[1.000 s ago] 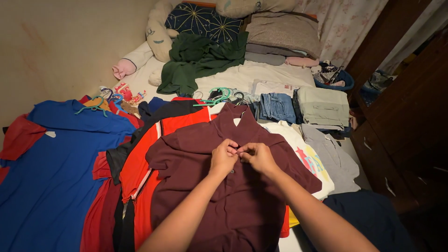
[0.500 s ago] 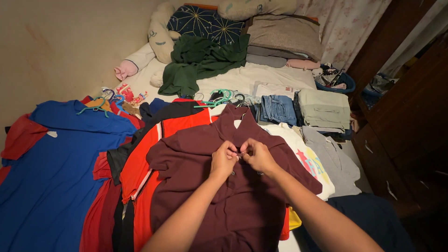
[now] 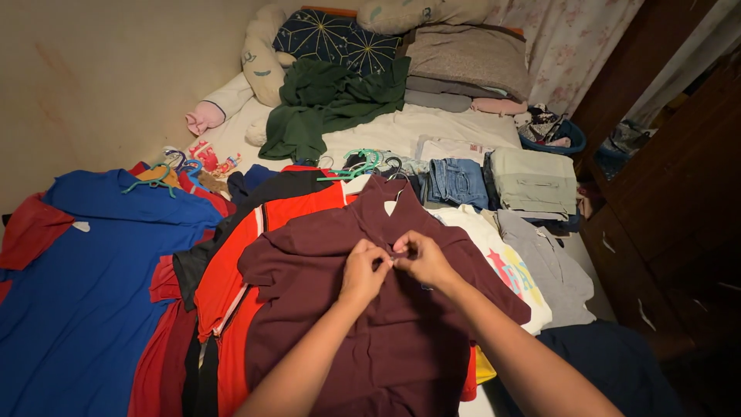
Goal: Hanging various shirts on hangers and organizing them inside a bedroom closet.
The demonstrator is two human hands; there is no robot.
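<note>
A maroon polo shirt [image 3: 386, 340] lies face up on a pile of clothes, collar pointing away from me. My left hand [image 3: 363, 270] and my right hand [image 3: 421, 259] meet at its button placket just below the collar. Both hands pinch the placket fabric, fingertips touching each other. Under the maroon shirt lie a red and black shirt [image 3: 255, 232] on the left and a white printed shirt [image 3: 502, 255] on the right.
A blue shirt [image 3: 85, 293] covers the left side. Green and blue hangers [image 3: 363, 161] lie behind the collar. Folded jeans [image 3: 457, 179] and folded grey-green clothes [image 3: 532, 179] sit to the right, a green garment [image 3: 324, 100] and pillows farther back. A dark wooden cabinet [image 3: 671, 208] stands at right.
Both hands have stayed at the placket, shifting slightly left and down. The placket now looks closed where a button showed before.
</note>
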